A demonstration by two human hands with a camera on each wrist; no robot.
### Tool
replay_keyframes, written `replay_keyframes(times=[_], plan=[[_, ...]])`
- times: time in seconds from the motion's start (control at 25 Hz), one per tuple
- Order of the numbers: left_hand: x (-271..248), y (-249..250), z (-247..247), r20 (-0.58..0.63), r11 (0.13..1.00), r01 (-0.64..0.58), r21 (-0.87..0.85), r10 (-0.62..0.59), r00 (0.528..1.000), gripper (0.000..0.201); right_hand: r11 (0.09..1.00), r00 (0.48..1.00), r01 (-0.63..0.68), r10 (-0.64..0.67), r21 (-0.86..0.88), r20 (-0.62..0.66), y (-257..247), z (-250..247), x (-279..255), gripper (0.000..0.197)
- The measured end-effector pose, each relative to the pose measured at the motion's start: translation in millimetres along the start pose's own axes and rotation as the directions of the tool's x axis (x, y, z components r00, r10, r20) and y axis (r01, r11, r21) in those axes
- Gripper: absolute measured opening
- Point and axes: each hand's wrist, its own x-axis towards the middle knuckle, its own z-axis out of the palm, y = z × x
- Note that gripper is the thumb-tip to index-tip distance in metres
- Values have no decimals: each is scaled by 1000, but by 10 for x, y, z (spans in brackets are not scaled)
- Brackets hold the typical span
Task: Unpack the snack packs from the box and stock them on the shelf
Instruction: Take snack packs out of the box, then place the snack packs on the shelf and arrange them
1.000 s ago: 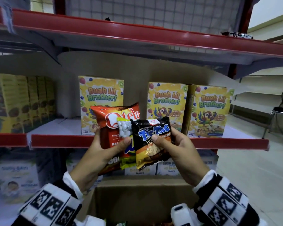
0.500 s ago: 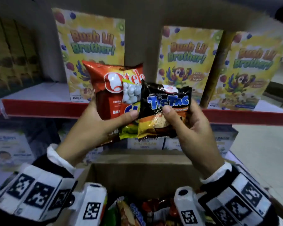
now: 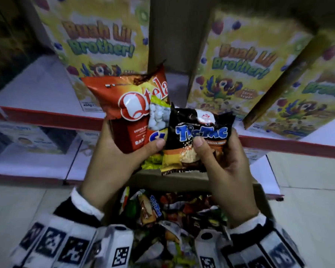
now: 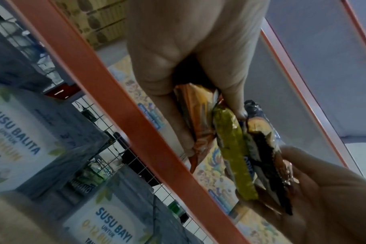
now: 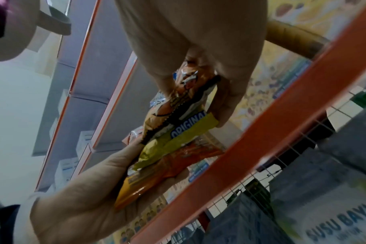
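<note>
Left hand (image 3: 112, 161): raised at chest height, palm turned inward, thumb pressed across the front of the packs it grips, fingers curled behind.
Right hand (image 3: 226, 163): raised just beside the left, thumb on the front of a pack, fingers wrapped behind.
Wrists: both sleeved, close together, angled upward.

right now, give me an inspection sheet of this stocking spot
surface: white shelf with a red front edge, partly bare.
job's things: Qtela pack, yellow-green pack and TicTac pack fanned together above the cardboard box; more snack packs lie in the box.
clutter: cereal boxes standing on the shelf.
grippers: left hand holds the Qtela and yellow-green packs; right hand pinches the TicTac pack.
cables: nothing seen.
surroundings: milk cartons on the lower shelf, wire grid behind.
</note>
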Motion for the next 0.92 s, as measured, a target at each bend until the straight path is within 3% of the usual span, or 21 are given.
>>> replay_keyframes(times=[0.2, 0.32, 0.64, 0.84, 0.92], plan=[[-210, 1269, -84, -6, 999, -6, -33, 6, 1000, 77, 999, 999, -26, 27, -35, 33, -1274, -183, -32, 39], [-200, 2140, -125, -12, 998, -54, -22, 54, 998, 86, 999, 999, 15, -13, -52, 44, -2180, -283, 90, 37], [181, 4303, -1, -41, 969, -212, -125, 208, 977, 78, 975, 971, 220, -215, -35, 100, -4482, -611, 849, 33], [304, 5243, 9, -107, 949, -297, -105, 286, 952, 79, 914, 938, 343, -324, -215, 120, -5525, -868, 1111, 39], [328, 5540, -41, -135, 941, -326, -92, 313, 940, 85, 899, 921, 385, -360, -208, 147, -5908, -923, 1219, 37]])
